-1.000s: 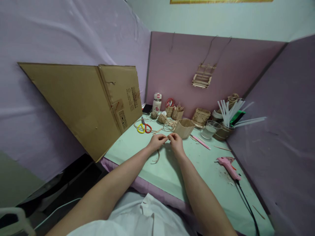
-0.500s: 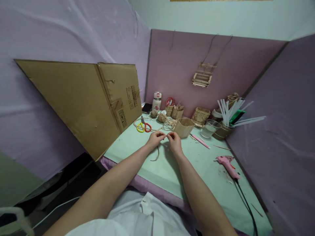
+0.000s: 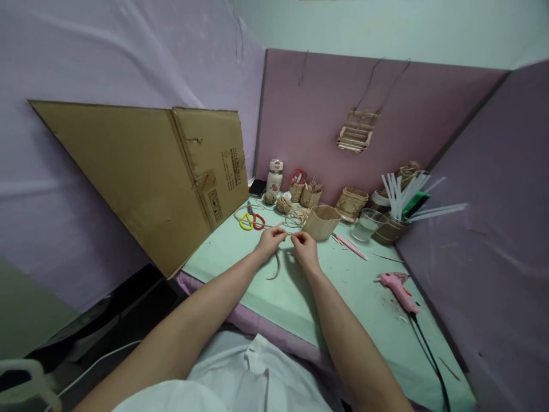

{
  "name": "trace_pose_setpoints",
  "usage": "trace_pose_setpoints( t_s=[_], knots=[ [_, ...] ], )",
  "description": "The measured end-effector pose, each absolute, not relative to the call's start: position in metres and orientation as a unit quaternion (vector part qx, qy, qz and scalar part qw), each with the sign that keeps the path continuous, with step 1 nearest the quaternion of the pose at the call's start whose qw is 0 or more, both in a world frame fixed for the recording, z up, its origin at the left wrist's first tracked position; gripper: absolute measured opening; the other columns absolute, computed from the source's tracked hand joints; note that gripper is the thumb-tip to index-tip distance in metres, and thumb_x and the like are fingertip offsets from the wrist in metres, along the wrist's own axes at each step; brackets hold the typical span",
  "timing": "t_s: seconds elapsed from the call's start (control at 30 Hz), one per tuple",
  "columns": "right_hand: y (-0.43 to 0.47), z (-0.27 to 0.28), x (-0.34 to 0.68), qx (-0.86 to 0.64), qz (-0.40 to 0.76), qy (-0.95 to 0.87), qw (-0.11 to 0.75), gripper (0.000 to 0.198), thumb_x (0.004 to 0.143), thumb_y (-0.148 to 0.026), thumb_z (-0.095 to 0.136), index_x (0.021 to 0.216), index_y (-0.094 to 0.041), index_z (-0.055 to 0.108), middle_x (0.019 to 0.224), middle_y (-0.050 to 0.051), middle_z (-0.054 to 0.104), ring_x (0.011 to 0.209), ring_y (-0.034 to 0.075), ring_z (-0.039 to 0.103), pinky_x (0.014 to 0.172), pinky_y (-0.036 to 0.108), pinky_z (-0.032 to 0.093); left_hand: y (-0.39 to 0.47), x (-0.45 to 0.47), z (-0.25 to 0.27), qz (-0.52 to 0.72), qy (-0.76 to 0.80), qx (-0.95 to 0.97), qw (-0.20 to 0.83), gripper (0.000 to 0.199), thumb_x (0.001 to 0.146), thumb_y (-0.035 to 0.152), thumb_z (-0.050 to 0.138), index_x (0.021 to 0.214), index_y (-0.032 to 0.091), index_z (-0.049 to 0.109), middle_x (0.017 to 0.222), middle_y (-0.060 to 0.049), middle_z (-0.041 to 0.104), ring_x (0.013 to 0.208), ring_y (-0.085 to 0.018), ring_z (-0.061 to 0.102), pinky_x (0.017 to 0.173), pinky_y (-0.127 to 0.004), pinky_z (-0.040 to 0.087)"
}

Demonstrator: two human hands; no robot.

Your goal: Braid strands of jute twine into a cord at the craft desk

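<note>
My left hand [image 3: 270, 241] and my right hand [image 3: 304, 246] are close together above the table, each pinching a thin tan cord [image 3: 278, 268]. A short piece of it spans the gap between my fingertips, and a loose tail curves down below my left hand. Just beyond my right hand stands an open tan container with ribbed sides [image 3: 321, 223]. Scissors [image 3: 252, 220] with one yellow and one red handle lie past my left hand. Coils of twine [image 3: 295, 216] sit behind both hands.
A pink glue gun [image 3: 400, 292] with a black cable lies at the right. Behind it are a clear cup [image 3: 366, 226], a pink pen [image 3: 350, 247] and a pot of white glue sticks [image 3: 398, 194]. A large cardboard sheet [image 3: 141, 177] leans at the left. Twine balls [image 3: 283, 204] stand at the back.
My fingertips have drawn slightly apart, so more cord shows between them. The cord's hanging tail has shifted a little. The whole view has moved slightly.
</note>
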State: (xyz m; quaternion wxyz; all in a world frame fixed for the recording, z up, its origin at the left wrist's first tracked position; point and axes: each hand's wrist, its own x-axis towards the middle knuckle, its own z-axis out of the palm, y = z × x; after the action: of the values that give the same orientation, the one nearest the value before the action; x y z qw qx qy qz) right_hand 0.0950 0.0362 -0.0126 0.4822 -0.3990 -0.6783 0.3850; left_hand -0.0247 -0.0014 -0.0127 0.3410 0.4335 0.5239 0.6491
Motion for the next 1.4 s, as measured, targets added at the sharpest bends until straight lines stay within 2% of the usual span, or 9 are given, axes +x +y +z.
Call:
trace_pose_setpoints(
  t_s=[0.27, 0.4, 0.53, 0.6, 0.7, 0.77, 0.93, 1.17, 1.4],
  knots=[
    [0.028, -0.005, 0.094, -0.405, 0.483, -0.613, 0.477, 0.018, 0.063, -0.034, 0.058, 0.064, -0.016, 0.059, 0.062, -0.002, 0.056, 0.061, 0.011, 0.046, 0.058, 0.024, 0.036, -0.005, -0.023, -0.01, 0.639, 0.501, 0.452, 0.368, 0.016, 0.063, 0.028, 0.062, 0.069, 0.013, 0.06, 0.061, 0.002, 0.056, 0.061, -0.01, 0.049, 0.062, -0.024, 0.037],
    [0.027, -0.003, 0.097, -0.421, 0.59, -0.545, 0.421, 0.018, 0.062, -0.034, 0.06, 0.061, -0.017, 0.054, 0.054, -0.004, 0.047, 0.052, 0.009, 0.039, 0.044, 0.021, 0.027, -0.006, -0.024, -0.009, 0.618, 0.497, 0.445, 0.415, 0.02, 0.062, 0.03, 0.063, 0.073, 0.013, 0.061, 0.06, 0.003, 0.055, 0.051, -0.007, 0.04, 0.052, -0.022, 0.03],
    [0.028, -0.004, 0.097, -0.403, 0.661, -0.505, 0.381, 0.017, 0.059, -0.031, 0.062, 0.064, -0.018, 0.053, 0.054, -0.004, 0.046, 0.049, 0.009, 0.038, 0.041, 0.021, 0.023, -0.005, -0.025, -0.011, 0.611, 0.482, 0.439, 0.449, 0.022, 0.061, 0.029, 0.063, 0.075, 0.013, 0.062, 0.059, 0.004, 0.054, 0.047, -0.005, 0.036, 0.048, -0.021, 0.024],
    [0.029, -0.005, 0.096, -0.413, 0.613, -0.528, 0.419, 0.018, 0.06, -0.033, 0.062, 0.065, -0.018, 0.053, 0.056, -0.003, 0.048, 0.051, 0.009, 0.04, 0.044, 0.021, 0.026, -0.005, -0.026, -0.012, 0.62, 0.481, 0.441, 0.437, 0.022, 0.061, 0.029, 0.064, 0.075, 0.013, 0.062, 0.061, 0.003, 0.055, 0.049, -0.006, 0.038, 0.049, -0.021, 0.026],
    [0.029, -0.006, 0.094, -0.412, 0.476, -0.591, 0.504, 0.018, 0.061, -0.033, 0.062, 0.065, -0.017, 0.056, 0.061, -0.002, 0.054, 0.058, 0.011, 0.046, 0.054, 0.024, 0.035, -0.004, -0.026, -0.013, 0.64, 0.49, 0.443, 0.392, 0.021, 0.062, 0.03, 0.065, 0.074, 0.013, 0.063, 0.065, 0.001, 0.058, 0.055, -0.008, 0.043, 0.053, -0.022, 0.03],
    [0.029, -0.006, 0.094, -0.401, 0.422, -0.626, 0.52, 0.018, 0.062, -0.034, 0.062, 0.066, -0.016, 0.059, 0.066, 0.001, 0.059, 0.064, 0.013, 0.049, 0.062, 0.026, 0.039, -0.005, -0.025, -0.012, 0.645, 0.503, 0.442, 0.368, 0.022, 0.063, 0.031, 0.066, 0.074, 0.013, 0.063, 0.068, 0.001, 0.06, 0.059, -0.009, 0.046, 0.057, -0.022, 0.034],
    [0.028, -0.005, 0.094, -0.4, 0.442, -0.628, 0.5, 0.025, 0.065, -0.037, 0.059, 0.072, -0.014, 0.065, 0.071, 0.005, 0.064, 0.068, 0.016, 0.053, 0.066, 0.027, 0.041, -0.005, -0.026, -0.013, 0.64, 0.515, 0.46, 0.339, 0.021, 0.066, 0.031, 0.066, 0.078, 0.014, 0.065, 0.074, -0.001, 0.062, 0.062, -0.01, 0.05, 0.063, -0.024, 0.039],
    [0.028, -0.005, 0.094, -0.412, 0.461, -0.604, 0.503, 0.027, 0.063, -0.037, 0.061, 0.072, -0.012, 0.066, 0.07, 0.005, 0.066, 0.067, 0.016, 0.054, 0.063, 0.027, 0.041, 0.0, -0.028, -0.019, 0.632, 0.514, 0.514, 0.268, 0.011, 0.069, 0.022, 0.064, 0.076, 0.014, 0.067, 0.089, -0.006, 0.062, 0.078, -0.013, 0.055, 0.07, -0.025, 0.043],
    [0.031, -0.007, 0.094, -0.421, 0.414, -0.643, 0.488, 0.021, 0.063, -0.033, 0.055, 0.066, -0.014, 0.063, 0.066, 0.004, 0.063, 0.065, 0.016, 0.053, 0.063, 0.027, 0.04, -0.003, -0.026, -0.017, 0.577, 0.547, 0.583, 0.168, 0.006, 0.07, 0.017, 0.061, 0.073, 0.015, 0.066, 0.078, -0.004, 0.062, 0.078, -0.014, 0.055, 0.068, -0.024, 0.044]
  ],
)
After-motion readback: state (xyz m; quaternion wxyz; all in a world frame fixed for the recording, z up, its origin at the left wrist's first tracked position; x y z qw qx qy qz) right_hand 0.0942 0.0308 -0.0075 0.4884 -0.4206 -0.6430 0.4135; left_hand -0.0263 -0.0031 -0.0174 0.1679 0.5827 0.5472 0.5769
